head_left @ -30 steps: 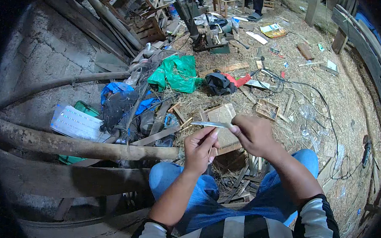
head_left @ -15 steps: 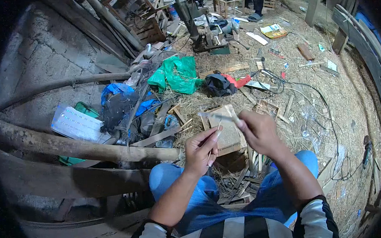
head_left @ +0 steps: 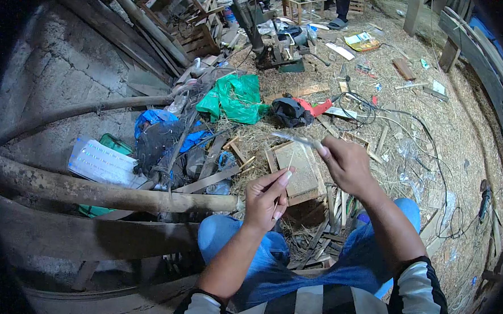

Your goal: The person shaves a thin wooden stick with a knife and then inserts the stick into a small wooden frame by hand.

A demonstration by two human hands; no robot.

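Note:
Between the thumb and fingers of my left hand point(head_left: 265, 198) is a thin wooden stick point(head_left: 290, 161), its tip pointing up and its lower end showing below the fingers. My right hand point(head_left: 346, 166) grips a knife point(head_left: 293, 138) by its handle, the blade pointing left above the stick. Blade and stick appear apart. Beneath both hands, between my knees, stands a wooden box-like block point(head_left: 303, 172) with a flat pale top. Wood strips point(head_left: 335, 206) lie beside it on the right.
A green plastic bag point(head_left: 236, 99), a black cloth-like bundle point(head_left: 291, 112) and a red tool point(head_left: 319, 107) lie ahead. Bamboo poles point(head_left: 113, 189) run along the left. Cables point(head_left: 429, 129) cross the shaving-covered floor at right. Another person's foot point(head_left: 337, 24) is at the back.
The knife has risen away from the stick, its blade now higher and farther above my left hand. My right hand has shifted slightly up. My left hand stays almost in place.

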